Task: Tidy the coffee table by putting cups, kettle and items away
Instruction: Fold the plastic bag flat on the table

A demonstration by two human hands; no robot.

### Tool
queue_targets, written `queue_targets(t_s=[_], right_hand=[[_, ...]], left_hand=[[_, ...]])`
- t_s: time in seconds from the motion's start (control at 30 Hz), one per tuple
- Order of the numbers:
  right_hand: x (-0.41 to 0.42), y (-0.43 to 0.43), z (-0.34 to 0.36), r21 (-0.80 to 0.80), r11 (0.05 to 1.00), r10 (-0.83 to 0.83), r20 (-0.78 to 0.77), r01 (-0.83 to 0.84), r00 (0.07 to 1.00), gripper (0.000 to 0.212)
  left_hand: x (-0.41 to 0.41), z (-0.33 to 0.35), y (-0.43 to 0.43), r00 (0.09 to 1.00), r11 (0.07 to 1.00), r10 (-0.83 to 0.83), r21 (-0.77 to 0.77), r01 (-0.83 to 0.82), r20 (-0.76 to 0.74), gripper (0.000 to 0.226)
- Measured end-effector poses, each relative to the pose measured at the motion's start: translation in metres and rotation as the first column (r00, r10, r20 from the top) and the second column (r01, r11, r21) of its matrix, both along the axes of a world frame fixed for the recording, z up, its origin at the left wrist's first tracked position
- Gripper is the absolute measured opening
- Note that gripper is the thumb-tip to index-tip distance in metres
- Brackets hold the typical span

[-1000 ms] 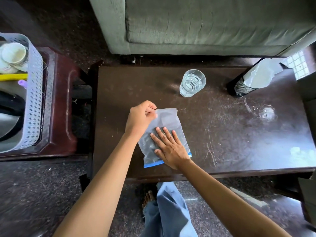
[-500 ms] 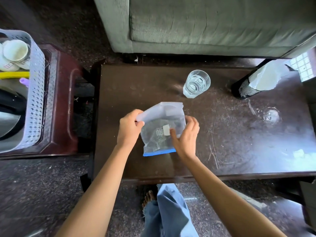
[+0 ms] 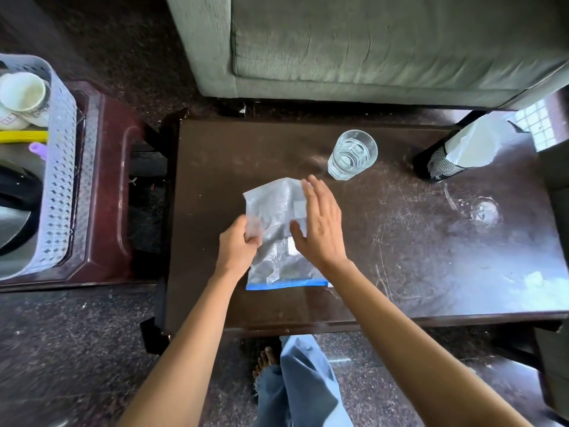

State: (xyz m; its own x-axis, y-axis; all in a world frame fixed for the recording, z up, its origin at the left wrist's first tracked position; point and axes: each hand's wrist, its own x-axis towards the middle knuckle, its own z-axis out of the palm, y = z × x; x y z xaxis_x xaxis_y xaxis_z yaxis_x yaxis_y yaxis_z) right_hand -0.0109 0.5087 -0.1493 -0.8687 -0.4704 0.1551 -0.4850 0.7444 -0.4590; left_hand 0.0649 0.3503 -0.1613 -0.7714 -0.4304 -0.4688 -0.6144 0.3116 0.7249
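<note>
Fingers of right hand: spread and extended, palm facing the right side of the zip bag; whether the palm touches the plastic cannot be told. Thumb lies against the bag front.

Left hand: fingers curled and pinched on the left edge of the zip bag, gripping it.

Zip bag: clear plastic, blue seal strip along the near edge, small pale labels or contents visible inside but unreadable. Position: centre of the coffee table, between the two hands, far end lifted and crumpled, near end close to the tabletop.

Coffee table: dark wood, scratched, glossy.

Drinking glass: clear, upright, on the table beyond the bag, apart from it.

Black mesh holder: tilted in view, at the far right of the table, white paper or plastic sticking out of its top.

Side table: reddish-brown, to the left of the coffee table.

Basket: pale perforated plastic, standing on the side table. Contents: white cups at the far end, a yellow item, a small purple item, and a kettle with dark top and metal body, partly cut off by the frame edge.

Sofa: grey-green, beyond the coffee table.
</note>
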Motion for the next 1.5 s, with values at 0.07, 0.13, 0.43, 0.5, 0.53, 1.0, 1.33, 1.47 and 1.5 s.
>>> queue_targets(t_s=[0.07, 0.13, 0.43, 0.5, 0.53, 1.0, 1.33, 1.47, 1.5], right_hand=[[-0.015, -0.017, 0.007, 0.046, 0.987, 0.148, 0.112, -0.154, 0.983, 0.076], [-0.033, -0.031, 0.008, 0.072, 0.982, 0.15, 0.273, -0.176, 0.95, 0.078], [-0.082, -0.046, 0.028, -0.01, 0.99, -0.124, 0.445, 0.144, 0.887, 0.012], [-0.086, -0.046, 0.03, 0.053, 0.985, -0.171, 0.441, 0.165, 0.881, 0.011], [-0.086, -0.047, 0.03, 0.086, 0.982, -0.191, 0.434, 0.17, 0.88, 0.012], [0.002, -0.032, 0.031, 0.131, 0.975, 0.22, -0.476, -0.179, 0.851, 0.014], [0.078, 0.011, -0.032, 0.297, 0.898, 0.385, -0.178, -0.323, 0.906, 0.034], [0.083, 0.019, -0.042, 0.282, 0.884, 0.402, -0.053, -0.373, 0.914, 0.034], [0.084, 0.02, -0.043, 0.285, 0.873, 0.415, -0.007, -0.396, 0.91, 0.037]], left_hand=[[-0.002, 0.005, -0.005, 0.996, 0.996, -0.086, -0.003, 0.086, -0.037, 0.018], [-0.004, 0.012, -0.008, 0.987, 0.991, -0.137, -0.013, 0.136, -0.079, 0.014], [0.027, 0.002, -0.031, 0.996, 0.992, -0.083, 0.098, 0.081, 0.013, 0.014], [0.034, 0.002, -0.031, 0.998, 0.988, -0.064, 0.139, 0.063, 0.004, 0.013], [0.037, 0.002, -0.03, 0.998, 0.986, -0.056, 0.16, 0.054, 0.006, 0.015], [0.011, 0.007, -0.025, 0.998, 0.996, 0.056, -0.069, -0.059, -0.038, 0.029], [0.004, -0.002, -0.028, 0.973, 0.96, 0.227, 0.153, -0.232, 0.05, 0.019], [0.003, 0.004, -0.016, 0.991, 0.988, 0.107, 0.106, -0.115, 0.075, 0.036], [0.003, 0.004, -0.012, 0.996, 0.992, 0.067, 0.101, -0.073, 0.058, 0.041]])
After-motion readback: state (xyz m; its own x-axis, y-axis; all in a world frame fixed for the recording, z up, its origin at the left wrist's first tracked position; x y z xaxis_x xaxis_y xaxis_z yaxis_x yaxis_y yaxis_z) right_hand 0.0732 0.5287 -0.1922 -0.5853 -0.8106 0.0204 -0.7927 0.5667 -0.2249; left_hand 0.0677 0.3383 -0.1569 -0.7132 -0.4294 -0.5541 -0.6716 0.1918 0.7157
